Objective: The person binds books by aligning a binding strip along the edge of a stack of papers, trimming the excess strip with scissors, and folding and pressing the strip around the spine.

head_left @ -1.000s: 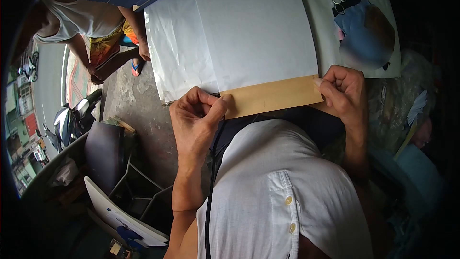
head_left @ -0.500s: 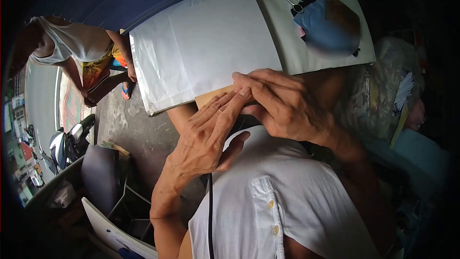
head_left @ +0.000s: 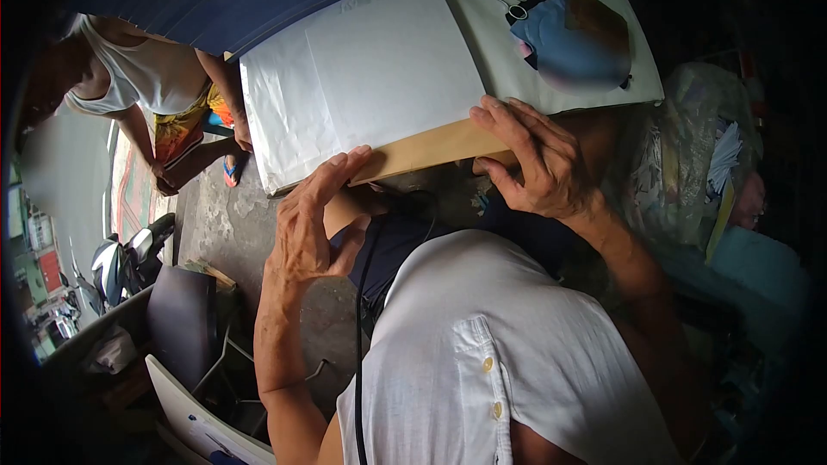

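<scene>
A white sheet of paper (head_left: 396, 60) lies on a white-covered board or table. Along its near edge runs a brown paper strip (head_left: 422, 150). My left hand (head_left: 312, 217) rests its outstretched fingertips at the strip's left end, thumb apart below the edge. At the strip's right end, the extended fingers of my right hand (head_left: 544, 164) touch the top, with the thumb spread lower down. A gap of bare strip shows between the two hands. Whether either thumb touches the underside is hidden.
Scissors (head_left: 508, 0) lie beside a blue cloth bundle (head_left: 568, 34) at the back right. Dark blue boards (head_left: 215, 0) are stacked at the back left. Another person (head_left: 155, 77) sits to the left. Filled clear plastic bags (head_left: 689, 155) stand right; a black cable (head_left: 359, 336) hangs before me.
My hands, together over the middle of the strip before, have moved apart to its two ends. The brown strip now shows along much more of its length.
</scene>
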### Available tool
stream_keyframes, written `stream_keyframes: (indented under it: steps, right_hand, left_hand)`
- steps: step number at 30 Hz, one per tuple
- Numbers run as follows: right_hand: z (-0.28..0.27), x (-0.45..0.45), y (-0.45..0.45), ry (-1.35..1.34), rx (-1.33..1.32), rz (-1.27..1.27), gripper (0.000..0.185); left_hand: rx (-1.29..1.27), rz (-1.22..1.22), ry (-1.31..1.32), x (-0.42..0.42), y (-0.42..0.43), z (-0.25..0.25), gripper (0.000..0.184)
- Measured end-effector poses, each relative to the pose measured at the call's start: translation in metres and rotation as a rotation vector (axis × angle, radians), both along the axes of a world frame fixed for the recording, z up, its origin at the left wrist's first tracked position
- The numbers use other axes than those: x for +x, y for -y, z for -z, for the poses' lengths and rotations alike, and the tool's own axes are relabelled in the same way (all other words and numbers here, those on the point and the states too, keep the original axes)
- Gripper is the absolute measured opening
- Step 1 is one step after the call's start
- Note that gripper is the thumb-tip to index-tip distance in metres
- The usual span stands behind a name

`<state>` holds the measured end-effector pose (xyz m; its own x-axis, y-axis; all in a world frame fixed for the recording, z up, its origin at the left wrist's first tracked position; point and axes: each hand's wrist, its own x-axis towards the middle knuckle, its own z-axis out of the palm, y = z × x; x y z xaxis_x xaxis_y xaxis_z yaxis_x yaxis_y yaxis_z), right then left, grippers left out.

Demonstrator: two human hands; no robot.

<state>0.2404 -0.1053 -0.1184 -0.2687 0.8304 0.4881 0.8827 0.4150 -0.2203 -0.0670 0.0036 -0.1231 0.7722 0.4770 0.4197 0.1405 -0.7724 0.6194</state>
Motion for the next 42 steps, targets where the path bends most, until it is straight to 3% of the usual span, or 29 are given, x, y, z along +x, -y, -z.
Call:
stream_keyframes:
  steps: [3,5,7,9,11,15,18,20,25,27,29,33,34,37,41,42]
  right_hand:
    - [0.003,0.015,0.013,-0.040,0.061,0.083,0.068]
    - [0.003,0.008,0.031,-0.434,-0.029,0.332,0.069]
    - [-0.005,-0.013,0.035,-0.567,-0.051,0.314,0.074]
    - [-0.013,-0.053,0.032,-1.636,-0.442,0.290,0.085]
    - [-0.017,-0.085,0.023,-1.845,-0.506,0.294,0.092]
    - [-0.014,-0.089,0.009,-1.885,-0.430,0.314,0.084]
    - [-0.014,-0.079,0.015,-1.869,-0.400,0.349,0.086]
    - [-0.003,-0.077,0.019,-1.700,-0.238,0.468,0.094]
    - [0.022,-0.072,0.030,-1.561,-0.201,0.468,0.092]
    - [0.015,-0.071,0.032,-1.695,-0.202,0.446,0.090]
    - [0.007,-0.068,0.035,-1.736,-0.237,0.405,0.090]
    - [-0.024,-0.052,0.037,-1.529,-0.229,0.302,0.093]
    - [-0.041,-0.049,0.036,-1.431,-0.265,0.294,0.092]
    - [-0.066,-0.034,0.031,-1.317,-0.290,0.221,0.088]
    - [-0.095,-0.008,0.021,-1.099,-0.408,0.148,0.077]
    - [-0.109,-0.003,0.016,-0.995,-0.414,0.181,0.076]
  left_hand:
    - [-0.148,-0.091,0.180,-0.017,-0.005,0.005,0.076]
    - [-0.068,-0.207,0.314,-0.020,-0.026,0.002,0.065]
    - [-0.001,-0.334,0.197,0.013,-0.053,-0.025,0.055]
    - [0.085,-0.202,-0.016,0.059,-0.083,-0.051,0.051]
    - [0.245,-0.080,-0.197,0.098,-0.111,-0.056,0.058]
    - [0.222,-0.012,-0.363,0.121,-0.132,-0.044,0.065]
    - [0.240,-0.330,-0.538,0.106,-0.102,-0.048,0.074]
    - [0.292,-0.409,-0.501,0.092,-0.083,-0.039,0.075]
    - [0.168,-0.584,-0.536,0.080,-0.036,-0.050,0.081]
    - [0.422,-0.617,-0.486,0.081,-0.032,-0.057,0.082]
    - [0.435,-0.346,-0.284,0.096,-0.043,-0.070,0.077]
    - [0.062,0.256,-0.175,0.149,-0.070,-0.092,0.085]
    - [-0.047,0.311,-0.291,0.157,-0.077,-0.099,0.086]
    - [-0.277,0.364,-0.401,0.166,-0.095,-0.124,0.056]
    - [-0.319,0.276,-0.310,0.131,-0.089,-0.146,0.042]
    - [-0.292,0.216,-0.185,0.120,-0.088,-0.150,0.041]
